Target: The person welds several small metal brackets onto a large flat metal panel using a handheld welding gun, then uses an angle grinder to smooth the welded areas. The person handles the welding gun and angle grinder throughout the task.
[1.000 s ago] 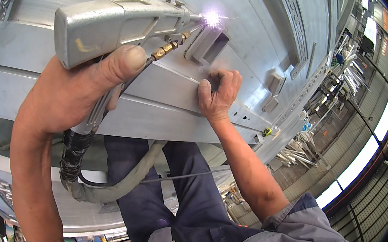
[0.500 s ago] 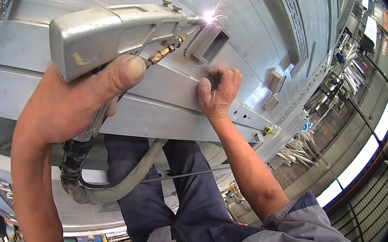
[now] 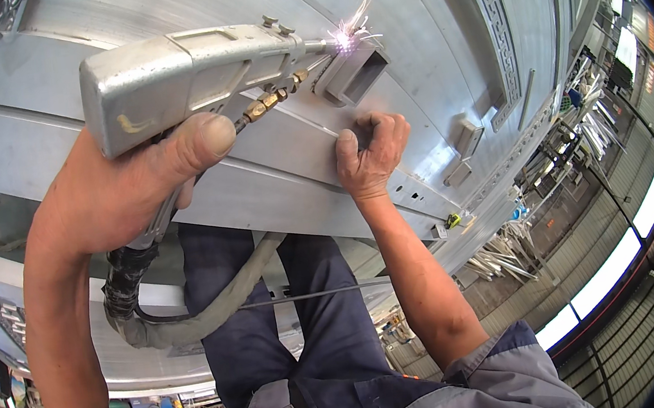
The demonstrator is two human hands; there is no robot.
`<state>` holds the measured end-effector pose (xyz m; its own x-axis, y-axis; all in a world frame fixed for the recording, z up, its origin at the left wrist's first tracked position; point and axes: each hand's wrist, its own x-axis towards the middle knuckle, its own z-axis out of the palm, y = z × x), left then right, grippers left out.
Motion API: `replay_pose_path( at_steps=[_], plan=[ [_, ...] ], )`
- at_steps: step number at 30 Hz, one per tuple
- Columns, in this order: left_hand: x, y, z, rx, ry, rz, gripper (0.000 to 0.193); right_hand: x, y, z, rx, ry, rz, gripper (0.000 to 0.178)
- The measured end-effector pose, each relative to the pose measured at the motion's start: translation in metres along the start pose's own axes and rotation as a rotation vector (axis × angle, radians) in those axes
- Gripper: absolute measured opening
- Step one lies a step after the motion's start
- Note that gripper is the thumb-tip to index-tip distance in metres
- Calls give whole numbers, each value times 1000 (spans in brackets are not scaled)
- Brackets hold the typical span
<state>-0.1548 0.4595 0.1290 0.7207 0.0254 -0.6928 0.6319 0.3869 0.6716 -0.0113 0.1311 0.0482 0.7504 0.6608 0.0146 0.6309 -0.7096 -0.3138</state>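
My left hand [image 3: 118, 182] is wrapped round the grip of a silver handheld welding gun [image 3: 193, 69], the thumb along its side. Brass fittings [image 3: 268, 103] sit under the gun's nose. At its tip, a bright welding spark [image 3: 344, 40] burns by the upper edge of a short rectangular metal tube [image 3: 356, 76], which stands open-ended on a large metal panel [image 3: 285, 139]. My right hand [image 3: 374, 152] rests on the panel just below the tube, its fingers curled into a loose fist with nothing seen in them.
From the gun's grip a grey sleeved hose [image 3: 209, 314] loops across in front of my legs. Another small metal bracket [image 3: 464, 145] and a raised meander-pattern strip [image 3: 492, 25] are on the panel to the right. Metal offcuts [image 3: 499, 256] lie piled on the floor beyond.
The welding gun and my left hand have shifted slightly left and down, and the spark has moved with them along the tube's edge. My right hand has stayed almost in place.
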Motion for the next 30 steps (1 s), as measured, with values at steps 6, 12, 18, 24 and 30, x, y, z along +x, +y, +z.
replay_pose_path(
  at_steps=[6, 12, 18, 24, 30],
  plan=[
    [-5, 4, 3, -30, 16, 3, 65, 0, 0, 0, 2, -3, 6, 34],
    [-8, -5, 2, -14, -1, -43, 79, -1, 2, 0, -3, -15, 11, 34],
    [-13, -9, 0, 2, -5, -74, 80, -1, 2, 0, -4, -16, 6, 33],
    [-18, -6, 2, -13, 11, -86, 83, -2, 3, 1, 0, -14, 9, 35],
    [-23, -6, 0, 9, 11, -110, 84, -2, 3, 1, 1, -10, 7, 37]
  ],
)
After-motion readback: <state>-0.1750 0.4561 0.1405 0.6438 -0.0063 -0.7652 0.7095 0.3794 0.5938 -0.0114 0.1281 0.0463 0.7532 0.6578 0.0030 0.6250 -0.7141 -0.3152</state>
